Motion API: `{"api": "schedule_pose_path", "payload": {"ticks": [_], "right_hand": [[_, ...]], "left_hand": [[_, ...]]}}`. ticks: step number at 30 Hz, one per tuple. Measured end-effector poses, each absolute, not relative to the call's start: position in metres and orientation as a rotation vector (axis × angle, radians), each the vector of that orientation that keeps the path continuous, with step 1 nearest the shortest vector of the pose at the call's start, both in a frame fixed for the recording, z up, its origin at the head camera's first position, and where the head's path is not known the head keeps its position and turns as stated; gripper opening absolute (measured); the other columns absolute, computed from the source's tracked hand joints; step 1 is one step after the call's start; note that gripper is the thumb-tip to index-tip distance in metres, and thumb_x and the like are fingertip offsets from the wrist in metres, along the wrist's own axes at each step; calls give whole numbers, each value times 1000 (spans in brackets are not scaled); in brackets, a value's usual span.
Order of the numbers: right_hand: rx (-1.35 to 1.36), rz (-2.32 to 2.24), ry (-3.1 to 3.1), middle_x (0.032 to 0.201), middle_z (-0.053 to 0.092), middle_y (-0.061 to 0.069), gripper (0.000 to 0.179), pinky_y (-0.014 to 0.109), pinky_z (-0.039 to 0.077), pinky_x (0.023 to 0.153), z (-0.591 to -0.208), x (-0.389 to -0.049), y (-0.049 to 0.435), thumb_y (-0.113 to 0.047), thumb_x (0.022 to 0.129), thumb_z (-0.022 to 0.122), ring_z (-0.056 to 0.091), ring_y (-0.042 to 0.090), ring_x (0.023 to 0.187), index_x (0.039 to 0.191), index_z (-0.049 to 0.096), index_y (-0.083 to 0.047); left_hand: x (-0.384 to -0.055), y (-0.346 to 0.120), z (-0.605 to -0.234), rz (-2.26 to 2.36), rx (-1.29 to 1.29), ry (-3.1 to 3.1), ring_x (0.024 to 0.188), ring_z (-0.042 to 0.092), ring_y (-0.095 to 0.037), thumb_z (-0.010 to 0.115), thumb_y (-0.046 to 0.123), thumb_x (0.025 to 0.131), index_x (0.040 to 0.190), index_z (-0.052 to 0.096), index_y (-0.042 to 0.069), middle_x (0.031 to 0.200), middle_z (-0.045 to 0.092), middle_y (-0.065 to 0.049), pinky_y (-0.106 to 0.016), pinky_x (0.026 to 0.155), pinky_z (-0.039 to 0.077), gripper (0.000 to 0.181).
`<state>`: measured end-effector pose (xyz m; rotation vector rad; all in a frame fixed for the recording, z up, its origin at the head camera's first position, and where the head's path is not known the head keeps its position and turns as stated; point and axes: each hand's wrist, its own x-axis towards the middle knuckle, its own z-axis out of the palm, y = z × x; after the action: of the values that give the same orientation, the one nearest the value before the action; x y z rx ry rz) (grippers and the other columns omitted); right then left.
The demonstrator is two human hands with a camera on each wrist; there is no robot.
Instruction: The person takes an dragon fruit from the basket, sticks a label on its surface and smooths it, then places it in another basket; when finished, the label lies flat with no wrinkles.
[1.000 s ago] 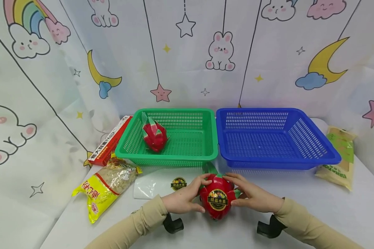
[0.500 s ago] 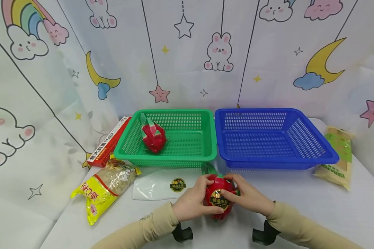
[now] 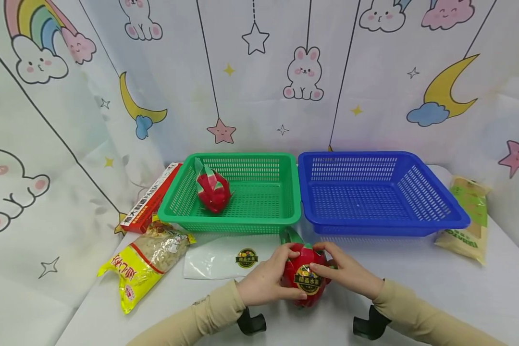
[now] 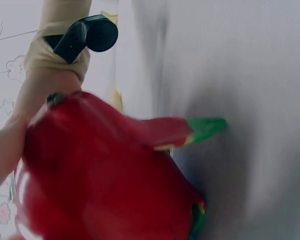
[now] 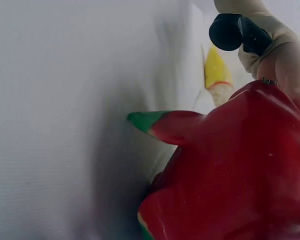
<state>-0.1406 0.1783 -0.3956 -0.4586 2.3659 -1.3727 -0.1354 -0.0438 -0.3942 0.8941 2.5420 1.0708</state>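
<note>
Glossy red, green-tipped dragon fruit [image 3: 308,281]: outside, near the slotted green plastic basket [image 3: 233,219]. Your left hand [image 3: 269,281] and right hand [image 3: 350,271] grip its opposite sides. Press evenly; smooth surface may slip.

white table [image 3: 398,259]: green basket [image 3: 229,219] & blue basket [image 3: 389,225] side by side at the back. l side: red pasta box [image 3: 149,202] next to green basket, yellow-ended bag [image 3: 149,262] lying at an angle in front of it. flat white pkt [image 3: 212,259] just fwd of green basket. r side: tan/green bag [image 3: 469,226] by blue basket. dragon fruit [image 3: 306,278] front ctr, table contact unclear.
</note>
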Motion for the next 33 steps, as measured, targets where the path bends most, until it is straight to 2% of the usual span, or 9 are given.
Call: {"api": "schedule_pose_path", "payload": {"ticks": [7,10,13,17,21,26,28,33], "right_hand": [[-440,-1421,2300,135,36,25,48,31,51,72,-396,-141,185,-29,96,47,58,24,93,134,36,0],[-357,-1435,2310,136,37,24,50,34,51,72,-394,-138,182,-32,97,45,58,24,95,134,37,-1],[-248,-1422,2320,134,40,24,58,36,52,71,-390,-132,176,-36,93,50,59,23,92,137,34,-1],[-92,-1382,2312,132,41,23,73,37,53,67,-385,-126,168,-41,87,57,59,22,88,141,28,-2],[13,-1367,2291,128,45,22,80,39,55,66,-385,-127,168,-47,85,57,58,24,93,141,26,0],[15,-1327,2305,115,54,15,77,37,52,66,-390,-128,173,-47,82,60,56,22,94,136,34,2],[8,-1319,2307,113,56,12,74,38,51,70,-391,-128,175,-46,82,62,56,21,95,132,38,2],[-3,-1311,2300,117,58,10,71,44,48,82,-393,-126,179,-45,81,63,56,22,103,131,39,0]], "left_hand": [[-141,-53,-400,1027,1051,2496,130,40,-20,81,27,69,131,35,13,149,26,-6,-31,100,42,78],[-142,-54,-404,1052,1095,2497,133,36,-22,81,20,69,131,35,13,149,26,-6,-34,103,39,77],[-142,-53,-406,1099,1121,2520,133,35,-22,82,16,68,130,38,14,148,29,-6,-36,104,38,76],[-137,-49,-407,1140,1136,2567,132,35,-21,83,18,66,132,41,16,146,34,-4,-38,104,38,79],[-131,-41,-406,1128,1151,2610,129,37,-19,84,21,65,136,40,15,144,37,-2,-38,104,37,83],[-126,-30,-405,1020,1197,2720,115,42,-16,85,26,64,139,34,13,140,43,-1,-26,95,41,91],[-125,-26,-405,969,1261,2758,107,42,-14,85,28,63,139,35,12,138,45,-2,-19,87,40,92],[-123,-20,-404,839,1472,2846,103,43,-14,86,35,60,135,40,10,134,49,-3,-18,84,36,91]]}}
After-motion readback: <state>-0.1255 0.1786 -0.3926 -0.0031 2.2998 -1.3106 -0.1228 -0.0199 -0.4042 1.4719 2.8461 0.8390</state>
